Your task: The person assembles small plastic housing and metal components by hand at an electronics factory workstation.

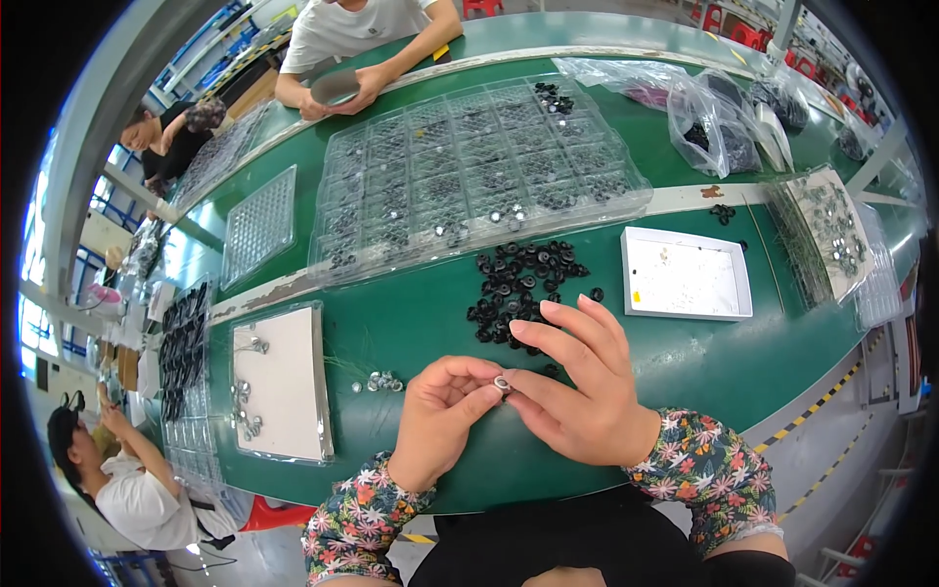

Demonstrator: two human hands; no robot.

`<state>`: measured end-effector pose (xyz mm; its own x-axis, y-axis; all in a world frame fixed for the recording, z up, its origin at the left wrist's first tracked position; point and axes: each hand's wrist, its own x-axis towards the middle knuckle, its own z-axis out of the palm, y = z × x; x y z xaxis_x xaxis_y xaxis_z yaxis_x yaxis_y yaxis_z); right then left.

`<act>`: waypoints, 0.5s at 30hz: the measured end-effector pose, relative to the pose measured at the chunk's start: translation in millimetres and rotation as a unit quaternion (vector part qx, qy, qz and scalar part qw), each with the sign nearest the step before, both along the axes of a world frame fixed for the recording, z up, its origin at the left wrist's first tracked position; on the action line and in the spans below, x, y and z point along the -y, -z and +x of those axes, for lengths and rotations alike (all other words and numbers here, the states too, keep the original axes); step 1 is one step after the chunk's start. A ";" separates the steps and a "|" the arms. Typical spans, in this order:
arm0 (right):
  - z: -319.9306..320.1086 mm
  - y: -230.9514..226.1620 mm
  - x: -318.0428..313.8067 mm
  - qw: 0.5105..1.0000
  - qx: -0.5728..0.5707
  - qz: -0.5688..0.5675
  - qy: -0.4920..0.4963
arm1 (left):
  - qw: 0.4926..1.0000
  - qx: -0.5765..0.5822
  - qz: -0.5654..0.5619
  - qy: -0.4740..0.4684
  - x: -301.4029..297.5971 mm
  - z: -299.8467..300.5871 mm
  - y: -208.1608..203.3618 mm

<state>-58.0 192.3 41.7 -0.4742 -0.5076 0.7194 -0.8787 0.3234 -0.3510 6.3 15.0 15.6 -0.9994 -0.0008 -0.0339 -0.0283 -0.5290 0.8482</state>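
Just above the table, my left hand (442, 411) pinches a small round silvery part (502, 383) with a dark centre between thumb and forefinger. My right hand (592, 396) meets it there, its thumb and forefinger closed at the same part while the other fingers are spread. What the right fingertips hold apart from this is too small to make out. Beyond my hands lies a loose pile of small black ring-shaped parts (523, 279). To the left of my left hand sits a little cluster of silvery round parts (384, 382).
A white shallow box (636, 293) stands at the right. Stacked clear compartment trays (479, 225) with small parts fill the far middle. On the left lies a pale board (279, 382) bearing silvery parts. Plastic bags (699, 122) lie far right. A co-worker's hands (367, 90) hold a dark round thing.
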 end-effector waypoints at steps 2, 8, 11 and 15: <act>-1.3 2.3 -1.5 1.000 -0.004 0.003 -0.013 | 1.000 -0.008 -0.002 0.003 -0.2 -0.8 0.3; -1.1 3.0 0.0 0.999 -0.034 0.013 -0.008 | 1.000 0.005 -0.024 -0.001 -0.8 0.5 0.1; -0.8 2.7 1.3 0.999 -0.037 0.010 -0.004 | 0.999 0.022 -0.039 -0.006 -1.9 0.6 -1.5; -0.5 2.0 0.7 0.999 -0.040 0.012 -0.005 | 1.000 0.015 -0.010 0.009 -0.6 0.4 -0.2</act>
<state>-58.5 191.6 39.7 -0.4109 -0.5285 0.7429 -0.9066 0.3225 -0.2721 6.8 15.5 15.8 -0.9979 0.0159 -0.0635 -0.0627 -0.5110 0.8573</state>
